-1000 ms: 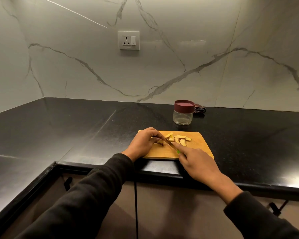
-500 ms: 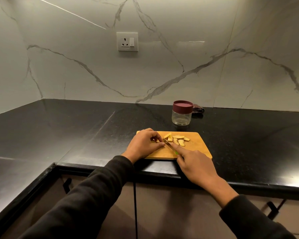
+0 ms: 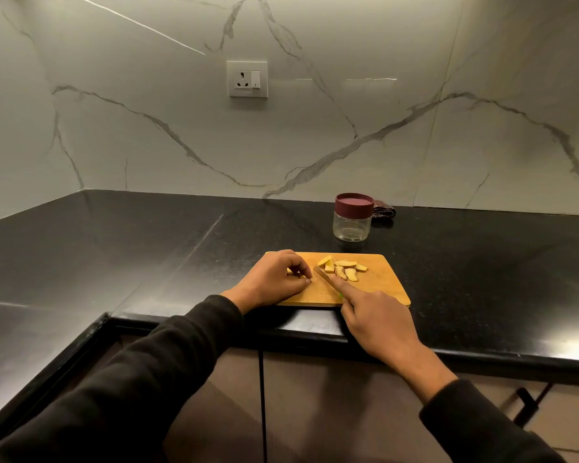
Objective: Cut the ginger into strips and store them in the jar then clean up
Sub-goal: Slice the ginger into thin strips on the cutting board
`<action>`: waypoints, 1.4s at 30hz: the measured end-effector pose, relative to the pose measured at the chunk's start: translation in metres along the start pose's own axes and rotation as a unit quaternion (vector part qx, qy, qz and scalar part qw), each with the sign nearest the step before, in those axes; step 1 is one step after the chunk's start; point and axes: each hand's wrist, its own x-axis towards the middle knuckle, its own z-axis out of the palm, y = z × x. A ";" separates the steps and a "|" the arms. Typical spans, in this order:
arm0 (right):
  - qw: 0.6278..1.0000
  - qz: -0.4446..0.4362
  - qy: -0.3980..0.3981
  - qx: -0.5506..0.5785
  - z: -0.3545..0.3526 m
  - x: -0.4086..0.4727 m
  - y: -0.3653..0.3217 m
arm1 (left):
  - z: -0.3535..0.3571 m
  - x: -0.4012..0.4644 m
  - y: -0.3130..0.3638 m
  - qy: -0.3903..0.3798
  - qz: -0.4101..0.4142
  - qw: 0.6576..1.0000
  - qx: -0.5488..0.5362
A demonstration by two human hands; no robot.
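Two hands work close together: our left hand (image 3: pixel 274 279) curls over a ginger piece (image 3: pixel 291 271) and our right hand (image 3: pixel 375 319) grips the knife (image 3: pixel 325 279). Cut strips (image 3: pixel 345 269) lie beyond the blade. We risk nicking left fingertips (image 3: pixel 307 280), since they sit just beside the edge.

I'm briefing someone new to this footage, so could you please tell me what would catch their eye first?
Probably the orange wooden cutting board at the black counter's near edge, with pale yellow ginger pieces lying on it. The left hand pinches a small ginger piece while the right hand holds a knife beside the cut pieces. Behind the board stands a clear glass jar with a maroon lid, closed.
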 end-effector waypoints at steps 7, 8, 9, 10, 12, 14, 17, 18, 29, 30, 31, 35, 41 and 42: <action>1.000 -0.007 0.010 0.000 0.000 -0.002 -0.003 | -0.009 -0.013 -0.006 0.019 0.060 0.998 -0.001; 1.000 -0.008 0.011 0.000 0.000 -0.002 -0.003 | -0.010 -0.014 -0.007 0.021 0.067 0.998 0.002; 1.000 -0.008 0.010 0.000 0.000 -0.002 -0.003 | -0.011 -0.014 -0.007 0.023 0.072 0.997 0.004; 1.000 -0.006 0.009 0.002 0.000 -0.002 -0.003 | -0.012 -0.014 -0.008 0.022 0.075 0.997 0.005; 1.000 -0.003 0.009 0.004 0.000 -0.002 -0.003 | -0.013 -0.013 -0.010 0.017 0.081 0.997 0.002; 1.000 -0.003 0.008 0.001 -0.001 -0.002 -0.004 | -0.013 -0.012 -0.011 0.014 0.085 0.996 -0.005; 1.000 -0.001 0.005 -0.001 -0.001 -0.001 -0.005 | -0.011 -0.013 -0.014 0.020 0.091 0.995 -0.020; 1.000 0.002 0.003 0.000 -0.001 -0.001 -0.006 | -0.011 -0.014 -0.015 0.021 0.093 0.995 -0.023; 0.999 0.015 -0.013 0.043 0.002 -0.007 -0.033 | -0.010 -0.014 -0.017 0.027 0.129 0.991 -0.018; 0.999 0.018 -0.013 0.046 0.002 -0.007 -0.033 | -0.010 -0.015 -0.017 0.025 0.132 0.991 -0.019; 0.998 0.021 -0.013 0.051 0.001 -0.007 -0.034 | -0.010 -0.014 -0.017 0.023 0.135 0.991 -0.015; 0.998 0.028 -0.030 0.045 0.001 -0.008 -0.040 | -0.010 -0.012 -0.020 0.017 0.131 0.991 0.000; 0.998 0.022 -0.044 0.041 0.001 -0.009 -0.050 | -0.010 -0.014 -0.015 0.016 0.139 0.990 0.010; 0.998 0.021 -0.047 0.040 0.001 -0.010 -0.053 | -0.011 -0.014 -0.016 0.018 0.137 0.990 0.008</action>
